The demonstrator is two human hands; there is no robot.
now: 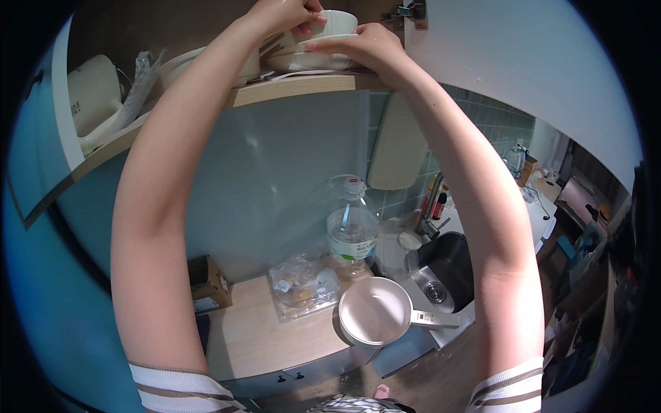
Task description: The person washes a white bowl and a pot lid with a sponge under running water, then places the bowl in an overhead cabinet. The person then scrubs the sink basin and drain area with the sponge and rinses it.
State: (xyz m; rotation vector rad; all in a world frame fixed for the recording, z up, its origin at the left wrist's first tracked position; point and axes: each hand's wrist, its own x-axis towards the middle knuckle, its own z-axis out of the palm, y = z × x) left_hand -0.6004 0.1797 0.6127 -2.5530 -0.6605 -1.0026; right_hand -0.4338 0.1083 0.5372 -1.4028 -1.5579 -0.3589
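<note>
Both my arms reach up into an open wall cabinet. With its fingers at the rim, my left hand [289, 18] grips a white ribbed bowl [338, 23] at the top of a stack. My right hand [369, 49] holds the edge of a white dish just below that bowl, thumb along its side. More pale dishes [315, 62] lie under it on the wooden cabinet shelf [294, 94]. Left of the stack, partly behind my left forearm, is a large white pot or bowl [181, 64].
A white pan [77, 98] lies in the cabinet at left; its open door [516, 46] is at right. Below are a large plastic water bottle [352, 232], a clear plastic tray [304, 289], a cream saucepan [376, 311], a cardboard box [211, 284] and a sink [452, 263] with a faucet.
</note>
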